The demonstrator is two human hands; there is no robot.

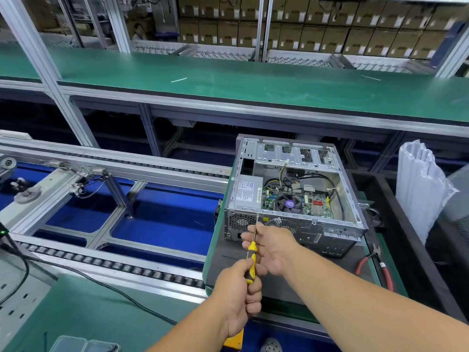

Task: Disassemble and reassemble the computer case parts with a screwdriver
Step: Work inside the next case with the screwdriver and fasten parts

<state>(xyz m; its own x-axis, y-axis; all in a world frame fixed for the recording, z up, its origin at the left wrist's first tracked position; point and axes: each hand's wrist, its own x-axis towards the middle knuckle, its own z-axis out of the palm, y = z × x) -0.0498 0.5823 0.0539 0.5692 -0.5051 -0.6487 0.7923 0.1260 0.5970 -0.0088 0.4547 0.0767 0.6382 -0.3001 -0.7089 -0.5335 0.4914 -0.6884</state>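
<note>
Bare metal case (294, 224); matt green bench (228, 80)

1 computer case (291, 189), 1 screwdriver (251, 257), 1 pair of red-handled pliers (380, 268), 2 hands.

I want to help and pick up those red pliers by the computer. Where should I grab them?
Grab the red handles, not the dark metal jaws. The pliers lie flat on the mat right of the computer case, jaws pointing away and handles toward the person, so reaching from the near side and closing around both handles together looks easiest.
</note>
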